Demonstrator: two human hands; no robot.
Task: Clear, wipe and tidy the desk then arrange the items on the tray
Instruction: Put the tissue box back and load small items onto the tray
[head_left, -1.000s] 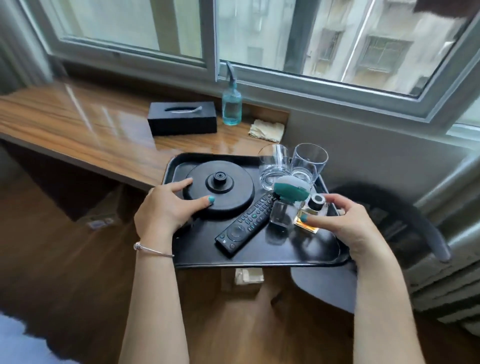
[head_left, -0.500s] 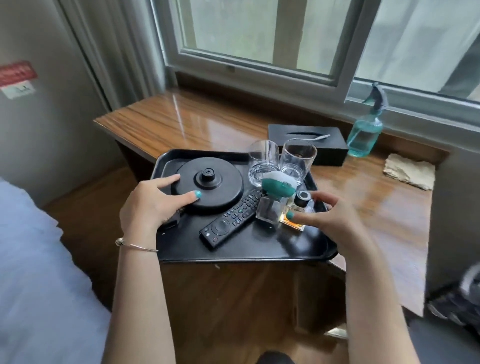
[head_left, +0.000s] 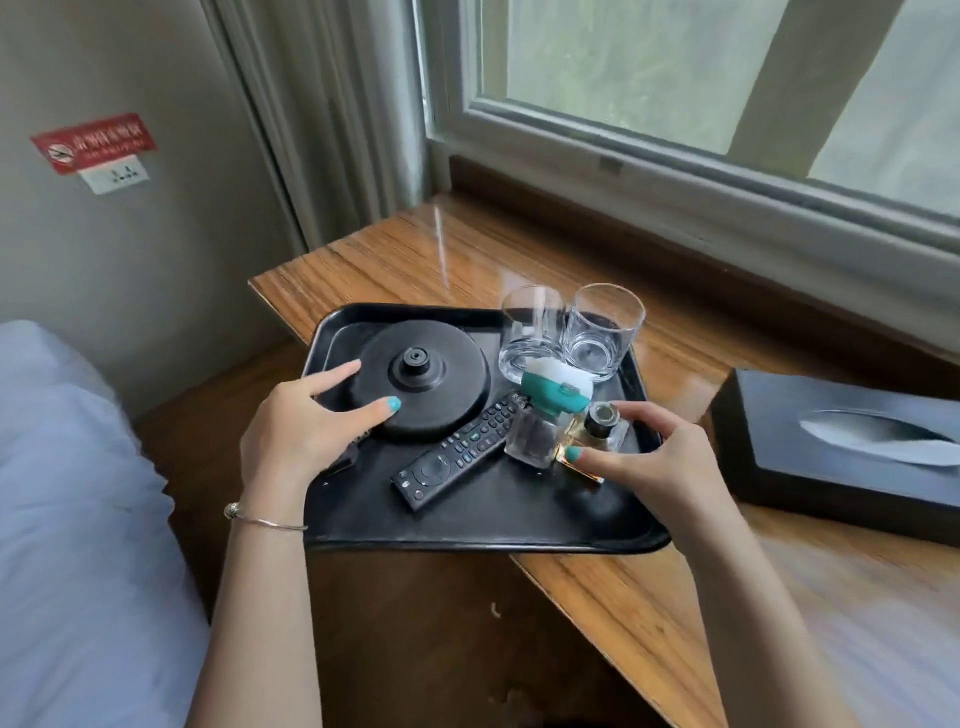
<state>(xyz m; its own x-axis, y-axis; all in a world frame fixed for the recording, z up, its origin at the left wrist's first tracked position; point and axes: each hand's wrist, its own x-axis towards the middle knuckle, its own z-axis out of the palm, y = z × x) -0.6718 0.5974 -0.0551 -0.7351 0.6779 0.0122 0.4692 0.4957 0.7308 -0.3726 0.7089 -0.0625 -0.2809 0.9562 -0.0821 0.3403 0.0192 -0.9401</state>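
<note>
Two hands: both work at one flat black plastic tray (head_left: 467, 525), seen from the single head view.
Tray position: it sits on the glossy brown wooden desk (head_left: 613, 597) with its near-left corner overhanging the desk edge, at about 7 o'clock from the tray's middle.
Left hand (head_left: 296, 441): fingers curled over the tray's left rim, thumb laid on the round black kettle base (head_left: 423, 387); likely steadying both while the tray moves.
Right hand (head_left: 654, 457): thumb and fingers pinch the small clear perfume bottle with amber liquid and a dark cap (head_left: 597, 431) at the tray's 3 o'clock side, probably to keep it from tipping.
Beside it: a square clear glass bottle with a teal and white top (head_left: 540, 421), touching the perfume bottle.
Centre: a long black remote control (head_left: 457, 452) lies diagonally, its far end touching the square bottle.
Far right corner, 1 o'clock: two clear glass tumblers (head_left: 571, 332) upright, side by side.
Off the tray, 3 o'clock: a black rectangular tissue box (head_left: 841, 447) on the desk.
Judgement: items already gathered; arranging looks nearly done.
</note>
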